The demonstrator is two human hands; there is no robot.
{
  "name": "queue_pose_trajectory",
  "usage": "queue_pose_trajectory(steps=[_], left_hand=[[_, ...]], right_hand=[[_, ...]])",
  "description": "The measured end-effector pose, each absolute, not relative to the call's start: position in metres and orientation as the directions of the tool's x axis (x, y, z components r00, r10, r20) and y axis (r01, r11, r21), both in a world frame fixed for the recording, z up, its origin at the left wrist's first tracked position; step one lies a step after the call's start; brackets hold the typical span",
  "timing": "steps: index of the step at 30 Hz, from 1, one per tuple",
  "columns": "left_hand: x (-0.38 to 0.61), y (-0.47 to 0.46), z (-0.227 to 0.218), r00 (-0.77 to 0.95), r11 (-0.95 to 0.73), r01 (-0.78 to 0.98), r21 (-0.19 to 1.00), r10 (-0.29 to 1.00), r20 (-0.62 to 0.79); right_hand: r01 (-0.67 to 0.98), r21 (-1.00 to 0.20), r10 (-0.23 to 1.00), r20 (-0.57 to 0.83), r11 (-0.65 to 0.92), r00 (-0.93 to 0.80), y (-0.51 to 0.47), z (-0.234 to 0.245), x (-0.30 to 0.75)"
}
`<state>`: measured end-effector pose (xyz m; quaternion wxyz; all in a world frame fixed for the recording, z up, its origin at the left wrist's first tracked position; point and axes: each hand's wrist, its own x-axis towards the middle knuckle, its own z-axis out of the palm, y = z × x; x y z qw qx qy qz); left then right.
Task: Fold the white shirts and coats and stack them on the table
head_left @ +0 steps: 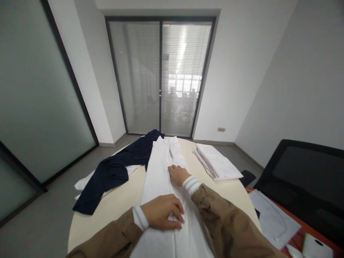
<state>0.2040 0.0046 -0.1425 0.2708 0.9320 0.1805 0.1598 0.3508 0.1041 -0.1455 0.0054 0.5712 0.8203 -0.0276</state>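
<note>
A long white garment (158, 179) lies lengthwise down the middle of the table, with a seam or opening edge running along it; I cannot tell its exact kind. My left hand (163, 212) rests on its near part, palm down, thumb and fingers apart and slightly bent. Farther up, my right hand (177, 175) is on the cloth by the opening edge, its fingers curled together at that edge. The fingertips' hold on the fabric is partly hidden.
The round cream table (123, 204) carries a rumpled navy garment (115, 168) over white cloth at left. At right lies a folded white stack (217, 163). A black mesh chair (303, 175) stands to the right, beside a reddish surface with a white sheet (274, 216) and white devices.
</note>
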Motion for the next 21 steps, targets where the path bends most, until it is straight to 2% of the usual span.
queue_pose_trajectory(steps=[2, 5, 7, 9, 14, 17, 21], left_hand=[[0.205, 0.004, -0.144, 0.883, -0.799, 0.249, 0.547, 0.42, 0.212], [0.207, 0.004, -0.143, 0.876, -0.811, 0.271, 0.518, 0.431, 0.216], [0.206, 0.005, -0.141, 0.861, -0.808, 0.308, 0.502, 0.461, 0.213], [0.203, 0.007, -0.14, 0.834, -0.799, 0.346, 0.492, 0.502, 0.228], [0.187, 0.017, -0.138, 0.691, -0.708, 0.493, 0.505, 0.672, 0.267], [0.176, 0.024, -0.14, 0.678, -0.638, 0.509, 0.577, 0.711, 0.187], [0.171, 0.029, -0.141, 0.65, -0.491, 0.539, 0.685, 0.759, 0.034]], right_hand=[[0.964, -0.06, 0.964, -0.035, 0.261, -0.263, 0.105, -0.145, 0.342], [0.987, -0.099, 0.987, 0.113, 0.127, -0.116, 0.1, -0.156, 0.33], [0.983, -0.14, 0.972, 0.221, 0.115, -0.083, 0.096, -0.166, 0.327], [0.971, -0.186, 0.959, 0.266, 0.149, -0.096, 0.094, -0.176, 0.328], [0.958, -0.258, 0.964, 0.261, 0.124, -0.055, 0.09, -0.184, 0.332], [0.969, -0.221, 0.971, 0.234, 0.111, -0.058, 0.076, -0.182, 0.33], [0.974, -0.143, 0.973, 0.175, 0.173, -0.147, 0.055, -0.168, 0.335]])
